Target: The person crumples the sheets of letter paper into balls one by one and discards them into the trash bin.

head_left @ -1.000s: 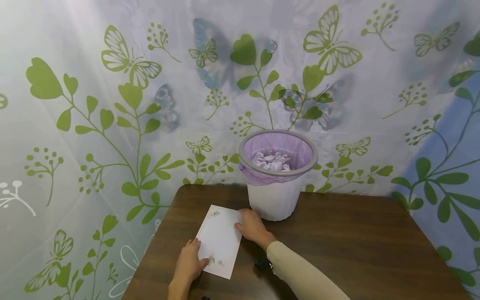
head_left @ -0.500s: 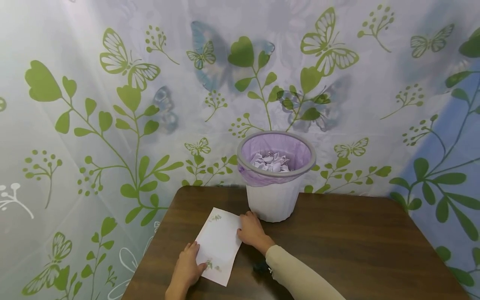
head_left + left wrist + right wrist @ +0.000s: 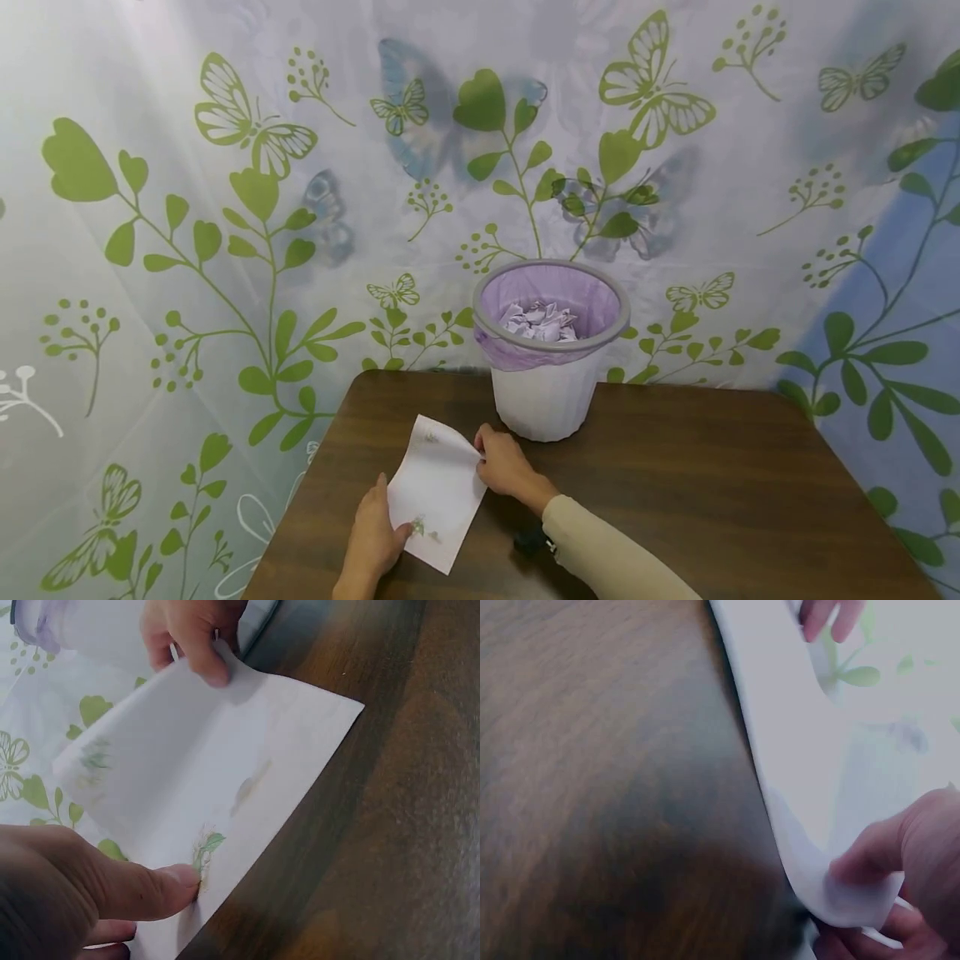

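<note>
1. Compared with the earlier head view, we note that the sheet of paper (image 3: 437, 496), previously lying flat, is now bowed, its far right corner bent up in the grasp of the right hand (image 3: 508, 462).
2. We find both hands apart from each other, each clamped on the sheet of paper. The right hand pinches the far right corner, thumb on the face and fingers beneath. The left hand (image 3: 372, 531) holds the left edge, its thumb laid over the face beside a printed green sprig (image 3: 210, 847).
3. We locate the sheet of paper between the hands, over the left part of the bench (image 3: 712, 483), near the waste bin (image 3: 546, 400) and in front of it. We cannot tell whether its near corner touches the bench.
4. We record the waste bin upright at the back of the bench, with a grey rim and a purple liner (image 3: 603, 304). Crumpled paper (image 3: 542, 323) lies inside.
5. We observe a pale sleeve (image 3: 607, 546) on the right arm. A dark object (image 3: 530, 540) shows just beside it; we cannot identify it.
6. Behind the bench we see a hanging cloth (image 3: 360, 333) printed with green leaves and butterflies.
</note>
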The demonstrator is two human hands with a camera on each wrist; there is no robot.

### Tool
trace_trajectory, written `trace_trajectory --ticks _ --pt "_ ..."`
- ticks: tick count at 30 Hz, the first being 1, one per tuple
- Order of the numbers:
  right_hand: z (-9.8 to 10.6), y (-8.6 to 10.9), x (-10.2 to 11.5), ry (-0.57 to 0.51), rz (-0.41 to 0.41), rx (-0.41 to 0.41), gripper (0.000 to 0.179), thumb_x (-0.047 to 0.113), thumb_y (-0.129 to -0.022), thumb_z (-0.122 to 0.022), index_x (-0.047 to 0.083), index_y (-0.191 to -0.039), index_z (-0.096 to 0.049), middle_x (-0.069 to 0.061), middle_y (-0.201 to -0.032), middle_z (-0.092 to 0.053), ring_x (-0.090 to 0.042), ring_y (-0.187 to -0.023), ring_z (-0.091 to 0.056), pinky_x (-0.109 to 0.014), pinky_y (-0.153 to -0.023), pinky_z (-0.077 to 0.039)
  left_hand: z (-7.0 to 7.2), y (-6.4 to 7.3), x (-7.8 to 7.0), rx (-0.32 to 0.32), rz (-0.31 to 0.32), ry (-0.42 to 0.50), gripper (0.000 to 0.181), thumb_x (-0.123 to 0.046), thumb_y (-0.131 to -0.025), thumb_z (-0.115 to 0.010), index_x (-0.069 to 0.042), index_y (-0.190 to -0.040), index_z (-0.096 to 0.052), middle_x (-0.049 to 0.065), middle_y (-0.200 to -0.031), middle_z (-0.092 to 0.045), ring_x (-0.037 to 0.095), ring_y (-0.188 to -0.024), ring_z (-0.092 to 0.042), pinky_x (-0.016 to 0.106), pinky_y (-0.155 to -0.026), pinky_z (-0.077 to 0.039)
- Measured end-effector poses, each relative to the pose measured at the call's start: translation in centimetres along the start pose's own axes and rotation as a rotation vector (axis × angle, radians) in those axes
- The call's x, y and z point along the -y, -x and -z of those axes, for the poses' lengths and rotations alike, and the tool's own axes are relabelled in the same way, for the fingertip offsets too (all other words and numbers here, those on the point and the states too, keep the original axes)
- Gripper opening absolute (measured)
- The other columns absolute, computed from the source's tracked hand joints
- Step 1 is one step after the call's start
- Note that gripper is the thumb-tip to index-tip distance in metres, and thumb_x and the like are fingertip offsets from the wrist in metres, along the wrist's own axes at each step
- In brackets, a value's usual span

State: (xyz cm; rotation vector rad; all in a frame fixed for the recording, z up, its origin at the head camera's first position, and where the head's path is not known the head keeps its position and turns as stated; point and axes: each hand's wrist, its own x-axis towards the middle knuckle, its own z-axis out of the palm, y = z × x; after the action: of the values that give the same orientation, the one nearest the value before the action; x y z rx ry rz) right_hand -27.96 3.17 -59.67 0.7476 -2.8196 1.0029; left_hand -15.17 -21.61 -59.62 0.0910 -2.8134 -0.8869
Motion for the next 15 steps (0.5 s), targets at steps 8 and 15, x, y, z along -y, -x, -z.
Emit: trace_trajectory --ticks 8,15 --pt "2.5 1.5 -0.2 -0.216 -0.001 0.022 0.037 -0.002 -0.093 -0.069 0.009 -0.126 -0.060 -0.005 -0.105 -0.072 -0.018 -0.091 -0.068 -0.034 -0.077 -0.058 0.0 0.0 -0.2 -0.047 0.024 -0.021 0.101 -0.002 -0.074 -0.096 0.017 -0.156 -0.040 0.042 -0.130 -0.060 0.061 -0.123 -0.060 0.070 -0.106 -0.053" --pt "5.6 3.0 -0.4 -0.351 0.043 0.008 0.033 -0.004 -0.086 -0.078 0.011 -0.111 -0.064 -0.004 -0.113 -0.073 -0.016 -0.101 -0.066 -0.030 -0.087 -0.056 0.1 -0.1 -0.1 -0.125 0.059 0.111 0.075 -0.002 -0.083 -0.090 0.011 -0.148 -0.055 0.029 -0.117 -0.075 0.051 -0.113 -0.070 0.064 -0.103 -0.056"
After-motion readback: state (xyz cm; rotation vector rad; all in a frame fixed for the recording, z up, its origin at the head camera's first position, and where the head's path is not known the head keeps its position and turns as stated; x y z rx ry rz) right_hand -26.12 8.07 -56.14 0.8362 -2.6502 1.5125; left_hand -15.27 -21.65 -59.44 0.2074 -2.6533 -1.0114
